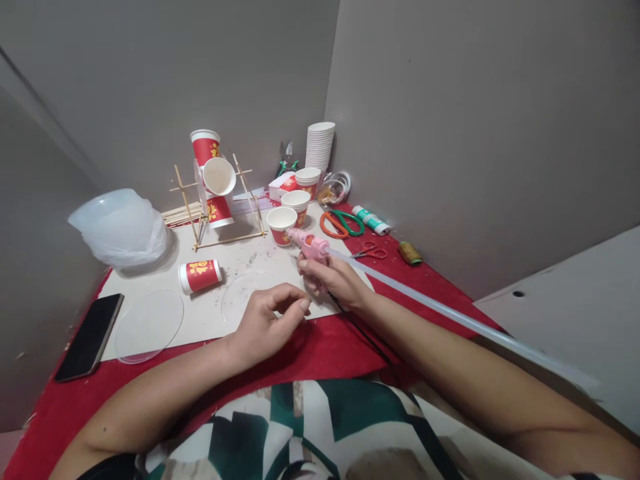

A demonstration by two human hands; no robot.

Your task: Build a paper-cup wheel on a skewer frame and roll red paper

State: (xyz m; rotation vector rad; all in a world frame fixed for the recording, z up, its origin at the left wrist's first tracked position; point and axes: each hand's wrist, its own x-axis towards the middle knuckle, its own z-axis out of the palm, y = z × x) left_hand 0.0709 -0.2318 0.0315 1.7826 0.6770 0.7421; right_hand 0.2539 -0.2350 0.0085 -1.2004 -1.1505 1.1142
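My right hand (335,277) is wrapped around a pink hot glue gun (314,245), its nozzle pointing left toward the paper cups. A long clear glue stick (425,293) sticks out of its back, over my right forearm. Just left of it, my left hand (273,317) hovers with curled fingers, thumb and fingertips close together; whatever they may hold is too small to make out. Beneath that hand lies a clear plastic disc (235,293), partly hidden. A red paper cup (201,275) lies on its side farther left. Beyond stands a stick frame (230,239) carrying several paper cups (219,177).
Left are a second clear disc (150,327), a phone (90,338) and a white plastic bag (123,230). Small cups (281,219), a tall cup stack (320,147), pliers (287,157), scissors (343,225) and a thread spool (410,253) stand toward the back and right. Grey walls enclose the table.
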